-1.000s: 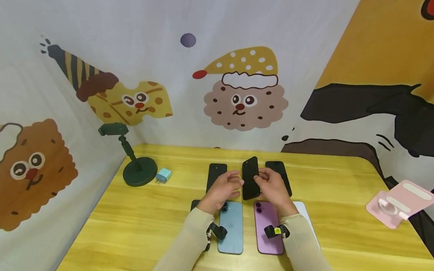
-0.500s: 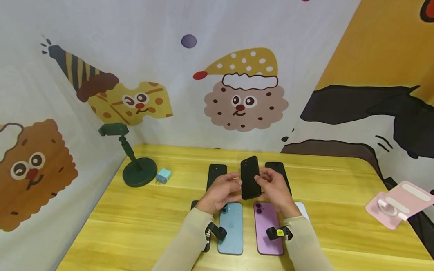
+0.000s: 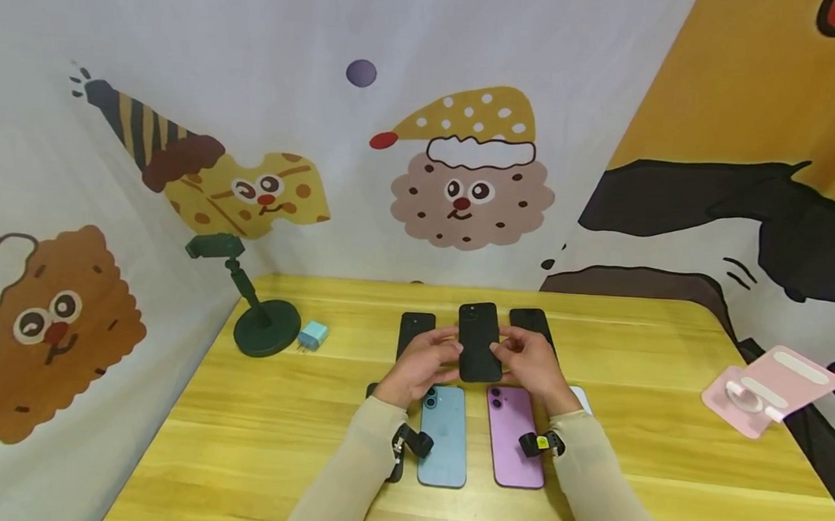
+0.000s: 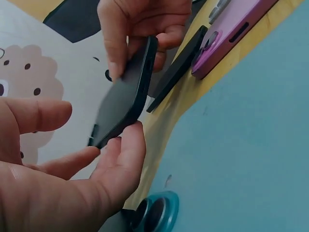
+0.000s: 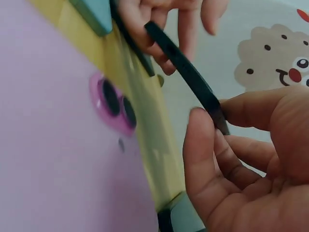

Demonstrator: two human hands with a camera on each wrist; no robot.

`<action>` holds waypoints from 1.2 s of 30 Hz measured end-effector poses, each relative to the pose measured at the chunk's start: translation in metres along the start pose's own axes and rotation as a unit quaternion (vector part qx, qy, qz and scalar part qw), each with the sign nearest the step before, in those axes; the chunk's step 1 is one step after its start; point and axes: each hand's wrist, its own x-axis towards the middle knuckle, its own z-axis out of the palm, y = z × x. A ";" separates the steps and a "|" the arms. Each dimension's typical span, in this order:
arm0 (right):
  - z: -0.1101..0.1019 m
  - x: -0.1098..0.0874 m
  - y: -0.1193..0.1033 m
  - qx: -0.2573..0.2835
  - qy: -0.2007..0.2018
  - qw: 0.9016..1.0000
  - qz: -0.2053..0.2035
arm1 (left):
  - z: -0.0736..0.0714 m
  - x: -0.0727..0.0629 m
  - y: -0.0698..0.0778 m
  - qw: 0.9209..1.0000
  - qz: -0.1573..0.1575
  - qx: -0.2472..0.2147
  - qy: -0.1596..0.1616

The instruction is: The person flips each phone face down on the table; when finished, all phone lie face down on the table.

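Note:
A black smartphone (image 3: 481, 346) is held up off the table in the head view, its back and camera lenses facing me. My right hand (image 3: 534, 369) pinches its right side, thumb on the back and fingers behind. On the opposite side, my left hand (image 3: 420, 368) touches the phone's edge with its fingertips; the left wrist view shows that thumb (image 4: 46, 115) apart from the phone. Below the hands lie a blue smartphone (image 3: 443, 455) and a purple smartphone (image 3: 517, 447). Behind them are two more black smartphones, one left (image 3: 415, 330) and one right (image 3: 528, 321).
A dark phone (image 3: 395, 472) lies partly under my left wrist, and a white one (image 3: 583, 398) shows beside my right sleeve. Further left stand a green phone stand (image 3: 266, 331) and a light-blue charger plug (image 3: 313, 334). A pink folding stand (image 3: 772, 389) sits far right.
The held black smartphone has turned so its back faces me more squarely. Both hands stay at its sides, the right still pinching it. The other phones lie where they were.

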 end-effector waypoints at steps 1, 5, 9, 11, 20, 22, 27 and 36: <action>0.000 0.001 0.002 -0.008 -0.001 1.000 0.002 | 0.000 0.000 0.001 1.000 0.000 0.007 0.000; 0.000 0.005 0.007 -0.017 -0.004 1.000 0.016 | 0.003 -0.003 0.004 0.999 0.003 0.044 0.011; 0.001 0.005 0.008 -0.027 -0.008 0.999 0.026 | 0.007 -0.005 0.007 0.996 0.001 0.084 0.027; 0.002 0.005 0.007 -0.035 -0.009 0.999 0.027 | 0.008 -0.005 0.007 0.994 -0.002 0.102 0.029; 0.007 0.005 0.005 -0.045 -0.014 0.998 0.041 | 0.007 -0.006 0.005 0.992 -0.007 0.124 0.019; 0.008 0.005 0.005 -0.049 -0.016 0.998 0.046 | 0.006 -0.005 0.005 0.992 -0.007 0.127 0.017; 0.007 0.004 0.004 -0.052 -0.023 0.997 0.052 | 0.005 -0.006 0.006 0.991 -0.004 0.136 0.019; 0.004 0.001 0.003 -0.035 -0.029 0.997 0.067 | 0.008 -0.007 0.007 0.991 -0.008 0.134 0.024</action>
